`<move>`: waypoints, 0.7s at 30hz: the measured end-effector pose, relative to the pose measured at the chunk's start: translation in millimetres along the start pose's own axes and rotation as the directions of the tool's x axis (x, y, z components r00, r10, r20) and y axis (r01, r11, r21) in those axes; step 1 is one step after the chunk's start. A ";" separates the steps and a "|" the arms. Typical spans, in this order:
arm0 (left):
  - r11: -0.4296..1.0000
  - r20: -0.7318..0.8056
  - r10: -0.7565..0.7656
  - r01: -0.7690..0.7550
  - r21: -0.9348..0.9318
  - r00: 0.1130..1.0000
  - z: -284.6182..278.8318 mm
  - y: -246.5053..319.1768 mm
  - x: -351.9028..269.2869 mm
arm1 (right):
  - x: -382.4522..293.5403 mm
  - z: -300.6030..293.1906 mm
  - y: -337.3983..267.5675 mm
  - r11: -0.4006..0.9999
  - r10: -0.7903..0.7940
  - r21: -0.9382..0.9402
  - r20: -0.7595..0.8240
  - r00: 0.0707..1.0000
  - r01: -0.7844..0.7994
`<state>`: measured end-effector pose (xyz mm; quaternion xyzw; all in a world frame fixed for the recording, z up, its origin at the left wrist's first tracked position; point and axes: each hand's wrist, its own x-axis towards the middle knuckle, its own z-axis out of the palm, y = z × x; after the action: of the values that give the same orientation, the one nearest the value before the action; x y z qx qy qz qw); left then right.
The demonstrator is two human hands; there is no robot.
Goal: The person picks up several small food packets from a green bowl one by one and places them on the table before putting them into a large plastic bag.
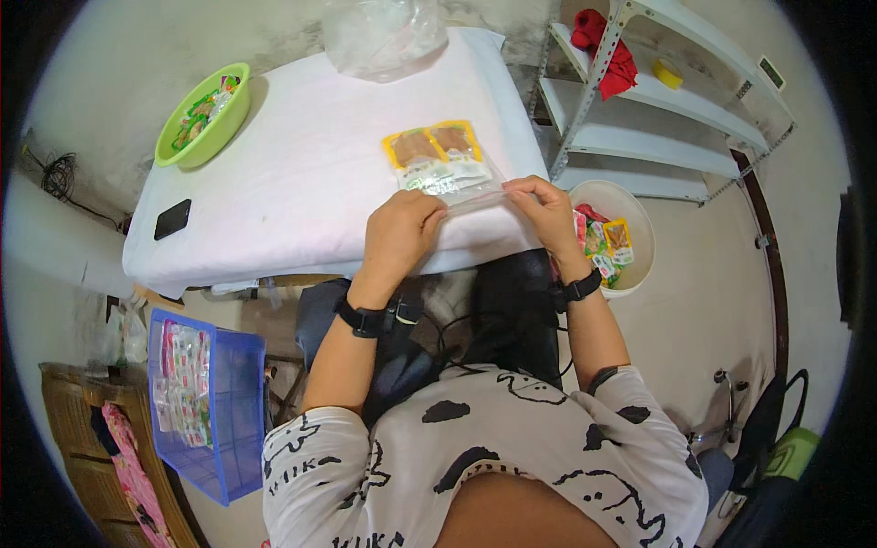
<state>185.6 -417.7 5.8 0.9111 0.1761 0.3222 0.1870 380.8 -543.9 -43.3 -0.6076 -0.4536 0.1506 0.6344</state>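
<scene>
A clear zip-seal plastic bag (473, 200) lies on the white-covered table, its mouth towards me. Inside it, two yellow-edged food packets (438, 156) sit side by side, with brown contents showing through their windows. My left hand (405, 229) pinches the left end of the bag's mouth between thumb and fingers. At the right end, my right hand (541, 209) grips the same edge with thumb and forefinger. The strip between my hands is drawn out fairly straight. My curled left fingers hide part of the bag's left corner.
On the white cloth (308, 164) stand a green basin (240, 116) of packets, a black phone (173, 219) and a large clear bag (384, 41). A white bucket (644, 240) of packets is at right, below a metal shelf (637, 130). A blue crate (240, 411) stands at lower left.
</scene>
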 end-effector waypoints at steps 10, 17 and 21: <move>0.989 0.049 -0.135 0.138 -0.053 0.990 -34.7 3.9 -45.3 | -15.7 -15.2 -13.5 0.995 0.071 -0.073 0.092 0.993 -0.064; 0.988 0.025 -0.146 0.147 -0.041 0.989 -38.1 10.4 -52.4 | -22.9 -16.3 -11.9 0.998 0.058 -0.040 0.088 0.994 -0.054; 0.992 -0.025 -0.127 0.127 -0.029 0.992 -36.9 9.4 -53.7 | -23.3 -14.8 -12.5 0.999 0.052 -0.015 0.084 0.995 -0.051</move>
<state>124.2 -441.2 8.7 0.8911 0.2319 0.3242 0.2171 374.9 -573.3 -38.8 -0.6161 -0.4654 0.1896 0.6066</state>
